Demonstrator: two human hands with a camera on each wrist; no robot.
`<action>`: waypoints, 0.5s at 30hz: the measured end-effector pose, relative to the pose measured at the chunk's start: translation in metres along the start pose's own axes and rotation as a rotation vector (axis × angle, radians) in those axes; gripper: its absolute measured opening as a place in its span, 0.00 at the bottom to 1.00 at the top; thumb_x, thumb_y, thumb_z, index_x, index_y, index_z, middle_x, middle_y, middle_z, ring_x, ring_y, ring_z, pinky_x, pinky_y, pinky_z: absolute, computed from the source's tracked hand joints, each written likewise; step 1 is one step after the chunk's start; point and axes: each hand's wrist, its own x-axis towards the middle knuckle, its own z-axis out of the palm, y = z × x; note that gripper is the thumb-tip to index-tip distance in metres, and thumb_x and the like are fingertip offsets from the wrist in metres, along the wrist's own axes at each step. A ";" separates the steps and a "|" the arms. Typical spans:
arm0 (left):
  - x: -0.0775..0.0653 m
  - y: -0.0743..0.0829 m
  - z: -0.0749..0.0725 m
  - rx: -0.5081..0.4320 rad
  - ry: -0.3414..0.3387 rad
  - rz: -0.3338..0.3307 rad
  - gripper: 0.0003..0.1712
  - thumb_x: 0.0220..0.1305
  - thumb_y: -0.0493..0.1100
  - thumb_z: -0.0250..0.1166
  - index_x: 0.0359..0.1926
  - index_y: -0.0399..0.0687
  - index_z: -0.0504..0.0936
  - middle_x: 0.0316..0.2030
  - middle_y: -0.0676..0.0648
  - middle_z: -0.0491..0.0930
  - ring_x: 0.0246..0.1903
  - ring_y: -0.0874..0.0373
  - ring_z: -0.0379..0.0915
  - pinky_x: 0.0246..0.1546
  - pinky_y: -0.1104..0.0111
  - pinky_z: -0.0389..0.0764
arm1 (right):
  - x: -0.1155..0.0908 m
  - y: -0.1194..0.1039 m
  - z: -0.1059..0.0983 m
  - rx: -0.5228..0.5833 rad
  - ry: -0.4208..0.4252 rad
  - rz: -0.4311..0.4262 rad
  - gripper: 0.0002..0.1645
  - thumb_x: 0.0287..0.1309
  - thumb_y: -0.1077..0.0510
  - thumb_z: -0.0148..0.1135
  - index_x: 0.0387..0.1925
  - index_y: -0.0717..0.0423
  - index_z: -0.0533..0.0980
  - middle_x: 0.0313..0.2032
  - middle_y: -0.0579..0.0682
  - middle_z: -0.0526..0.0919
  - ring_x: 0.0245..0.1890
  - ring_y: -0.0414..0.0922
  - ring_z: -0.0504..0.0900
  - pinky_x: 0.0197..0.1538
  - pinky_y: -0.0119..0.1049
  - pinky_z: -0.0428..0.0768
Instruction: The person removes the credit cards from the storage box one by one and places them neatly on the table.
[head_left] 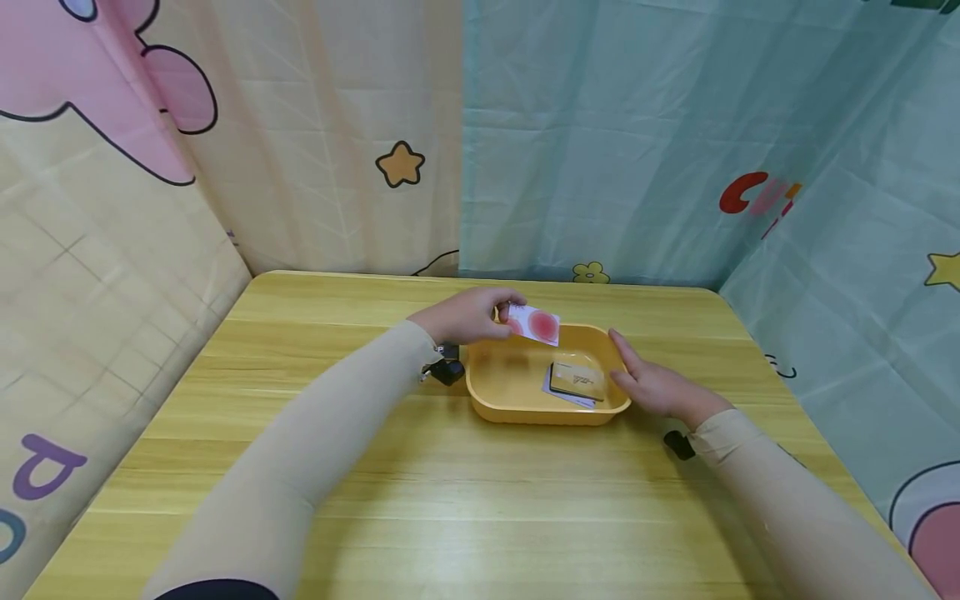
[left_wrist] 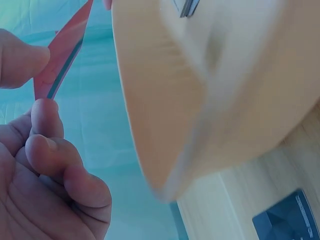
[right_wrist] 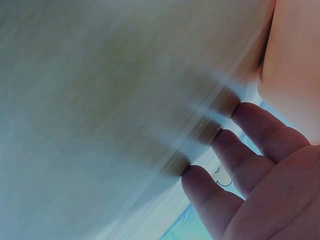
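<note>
My left hand (head_left: 480,315) pinches a small pink and white card (head_left: 534,324) with red circles between thumb and fingers. The card is above the far left part of a shallow yellow-orange plastic basin (head_left: 517,415). Inside the basin lie a tan card (head_left: 577,380) with a dark edge and, partly beneath it, a pale lilac card (head_left: 581,402). At the basin's right end is my right hand (head_left: 660,387), its thumb and index finger against the rim. In the right wrist view, the other fingers (right_wrist: 240,160) are extended, their tips on the table.
A dark flat piece with lettering (left_wrist: 287,220) lies on the table beside the basin in the left wrist view. The wooden table (head_left: 420,517) ends at printed curtains (head_left: 337,167) at the back and sides.
</note>
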 end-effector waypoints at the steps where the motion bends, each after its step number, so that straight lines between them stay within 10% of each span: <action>1: -0.001 -0.001 -0.001 0.000 0.001 -0.004 0.30 0.69 0.45 0.67 0.70 0.47 0.75 0.43 0.49 0.77 0.43 0.56 0.72 0.44 0.66 0.73 | 0.000 0.000 0.000 0.000 -0.001 0.000 0.45 0.84 0.44 0.36 0.84 0.54 0.29 0.77 0.75 0.55 0.72 0.74 0.68 0.73 0.68 0.65; 15: -0.019 -0.014 -0.015 -0.038 0.051 -0.066 0.29 0.68 0.42 0.66 0.69 0.48 0.76 0.45 0.47 0.78 0.43 0.53 0.73 0.41 0.65 0.74 | 0.001 0.002 0.001 -0.002 -0.005 0.003 0.45 0.84 0.44 0.36 0.84 0.52 0.28 0.77 0.75 0.57 0.72 0.74 0.68 0.73 0.67 0.66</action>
